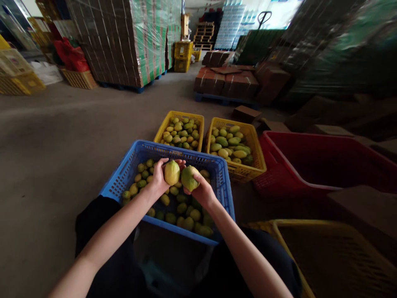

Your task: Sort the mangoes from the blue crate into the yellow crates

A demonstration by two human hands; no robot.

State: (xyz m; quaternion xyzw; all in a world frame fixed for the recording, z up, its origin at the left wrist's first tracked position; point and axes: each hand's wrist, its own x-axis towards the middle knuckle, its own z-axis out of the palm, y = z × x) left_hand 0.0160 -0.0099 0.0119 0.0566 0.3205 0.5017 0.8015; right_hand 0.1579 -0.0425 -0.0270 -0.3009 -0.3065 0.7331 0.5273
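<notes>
My left hand [159, 177] holds a yellow-green lemon [171, 174], thumb along its near side and fingertips showing behind it. In my right hand [203, 189] is a greener lemon [190, 179], gripped with the thumb on its right side. The two lemons are side by side, close together. Both hands are above a blue plastic crate [228, 194] that has yellow and green lemons [187, 223] scattered over its bottom. My forearms hide part of the crate's contents.
Two yellow crates, one left [203, 128] and one right [262, 159], stand beyond the blue crate, filled with yellow-green fruit. A red bin [276, 165] and another yellow crate [279, 231] are on my right. Stacked cartons [226, 82] and a wrapped pallet [149, 41] stand farther back.
</notes>
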